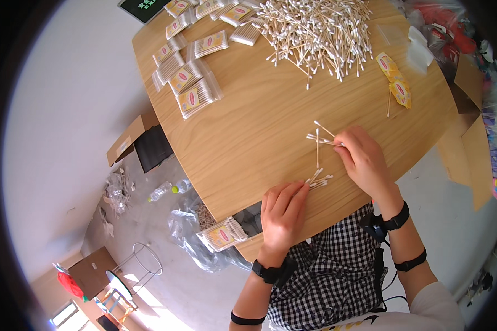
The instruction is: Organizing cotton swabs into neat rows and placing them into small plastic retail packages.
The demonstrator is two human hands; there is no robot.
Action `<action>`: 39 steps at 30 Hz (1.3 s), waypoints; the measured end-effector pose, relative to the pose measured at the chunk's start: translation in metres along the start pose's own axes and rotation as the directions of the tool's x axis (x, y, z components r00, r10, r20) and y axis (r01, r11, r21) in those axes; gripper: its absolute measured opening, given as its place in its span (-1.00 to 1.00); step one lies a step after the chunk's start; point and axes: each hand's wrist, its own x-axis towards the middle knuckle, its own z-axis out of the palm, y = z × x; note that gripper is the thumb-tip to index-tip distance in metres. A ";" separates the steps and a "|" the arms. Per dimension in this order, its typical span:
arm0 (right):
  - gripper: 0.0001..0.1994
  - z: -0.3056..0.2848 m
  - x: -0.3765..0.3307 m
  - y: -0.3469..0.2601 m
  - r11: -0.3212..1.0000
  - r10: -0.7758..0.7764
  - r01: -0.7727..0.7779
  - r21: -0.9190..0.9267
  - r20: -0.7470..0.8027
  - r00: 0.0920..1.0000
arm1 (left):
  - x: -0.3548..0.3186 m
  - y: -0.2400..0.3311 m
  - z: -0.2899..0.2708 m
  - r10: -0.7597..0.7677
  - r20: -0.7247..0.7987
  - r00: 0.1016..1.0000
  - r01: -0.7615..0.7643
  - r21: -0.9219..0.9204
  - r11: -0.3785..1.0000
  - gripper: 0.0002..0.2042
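- Pinches a cotton swab [327, 142] in the right hand [364, 161].
- Touches a swab bunch [320, 181] with curled left hand [284, 212]; cannot tell if gripped.
- Has a loose swab [317, 153] just left of the pinch.

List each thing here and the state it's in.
Right grip: pinching swabs
Left grip: touching a small swab cluster
Swab heap: loose, piled up
Swab bags: filled
Yellow cards: lying loose
Left cardboard box: open
Floor bottles: on their sides
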 end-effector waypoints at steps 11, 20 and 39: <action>-0.77 0.027 0.004 -0.025 0.927 -0.374 0.359 0.106 0.202 0.905 | 0.002 -0.009 -0.009 -0.032 -0.010 0.999 0.033 0.017 0.999 -0.62; -0.78 0.020 -0.030 -0.011 0.893 0.151 -0.146 0.425 0.024 0.988 | 0.002 0.008 0.006 -0.113 0.252 0.961 0.041 0.277 0.960 -0.11; -0.80 0.021 -0.032 -0.015 0.925 0.084 -0.092 0.368 0.038 0.996 | -0.007 0.024 0.025 -0.225 0.257 0.940 0.080 0.475 0.876 0.00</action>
